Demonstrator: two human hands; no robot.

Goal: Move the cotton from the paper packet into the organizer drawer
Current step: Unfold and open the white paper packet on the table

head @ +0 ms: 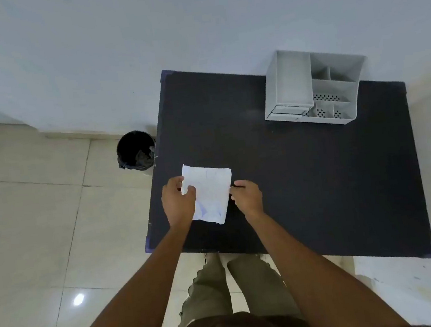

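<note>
A crumpled white paper packet (209,190) lies on the dark table (304,180) near its left front part. My left hand (177,203) pinches the packet's left edge between thumb and fingers. My right hand (247,197) touches the packet's right edge with curled fingers. No cotton shows; the packet hides whatever is inside. The white plastic organizer (313,87) stands at the table's far right against the wall, with its small drawer (286,112) at the lower left, shut or nearly so.
A black bin with a liner (136,150) stands on the tiled floor by the table's left edge. The wall runs behind the table. My legs (234,281) are at the front edge.
</note>
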